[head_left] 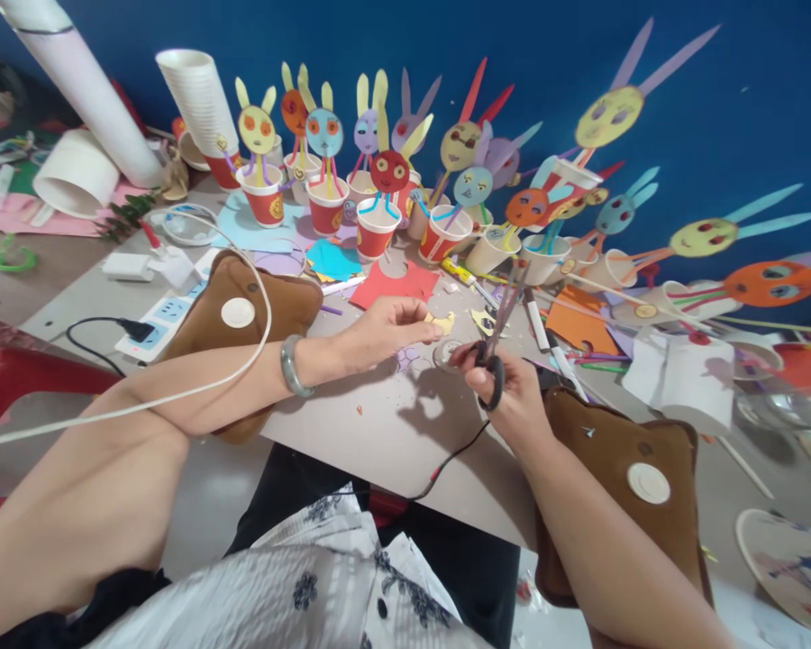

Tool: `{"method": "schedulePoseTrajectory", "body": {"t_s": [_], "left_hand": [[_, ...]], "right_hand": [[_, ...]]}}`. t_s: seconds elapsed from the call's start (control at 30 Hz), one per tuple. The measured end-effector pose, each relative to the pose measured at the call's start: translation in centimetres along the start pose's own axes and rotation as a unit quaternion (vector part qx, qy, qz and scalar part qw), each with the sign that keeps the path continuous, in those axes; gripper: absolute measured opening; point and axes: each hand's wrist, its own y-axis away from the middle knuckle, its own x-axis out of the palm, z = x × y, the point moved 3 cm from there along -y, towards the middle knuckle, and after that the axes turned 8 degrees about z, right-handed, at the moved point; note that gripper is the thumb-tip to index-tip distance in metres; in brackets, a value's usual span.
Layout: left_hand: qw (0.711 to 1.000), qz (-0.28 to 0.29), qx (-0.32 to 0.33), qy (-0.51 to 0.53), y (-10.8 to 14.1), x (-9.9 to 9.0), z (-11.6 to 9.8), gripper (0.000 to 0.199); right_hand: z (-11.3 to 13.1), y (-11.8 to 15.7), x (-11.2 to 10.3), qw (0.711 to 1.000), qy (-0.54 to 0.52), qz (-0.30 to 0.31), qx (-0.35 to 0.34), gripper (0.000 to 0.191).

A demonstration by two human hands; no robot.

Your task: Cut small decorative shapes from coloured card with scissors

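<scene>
Between the thumb and fingers of my left hand (396, 333) is a small yellow paper piece (441, 322). My right hand (506, 392) grips scissors (502, 315) by their black handles, the blades pointing up and away from me. A gap separates the blades from the yellow piece. Just beyond my hands lie a yellow paper scrap (487, 322) with dark marks and a sheet of red paper (396, 282). A roll of clear tape (446, 354) rests on the table between my hands, near small purple paper scraps (412, 358).
Several paper cups (325, 205) with rabbit-eared paper figures line the back by the blue wall. Brown cushions (243, 324) lie under both forearms. A white cable (267, 297) crosses my left arm. A power strip (162, 320) sits at left, a cup stack (199, 99) behind it.
</scene>
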Motion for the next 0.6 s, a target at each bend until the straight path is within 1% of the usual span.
{"method": "schedulePoseTrajectory", "body": {"t_s": [0.1,0.27,0.47,0.6], "left_hand": [[0.999,-0.011,0.02,0.033,-0.2,-0.2,0.0,0.032],[0.994,0.007,0.036,0.101,-0.3,-0.1,0.2,0.032],[0.992,0.008,0.056,0.111,-0.2,-0.1,0.1,0.03],[0.993,0.005,0.057,0.101,-0.1,-0.1,0.1,0.029]], "right_hand": [[-0.1,0.0,0.4,0.999,0.01,0.05,-0.001,0.056],[0.0,0.1,1.0,0.993,0.027,0.116,-0.003,0.059],[0.3,0.2,1.3,0.985,0.027,0.168,-0.005,0.059],[0.4,0.2,1.4,0.984,0.032,0.175,-0.004,0.061]]}}
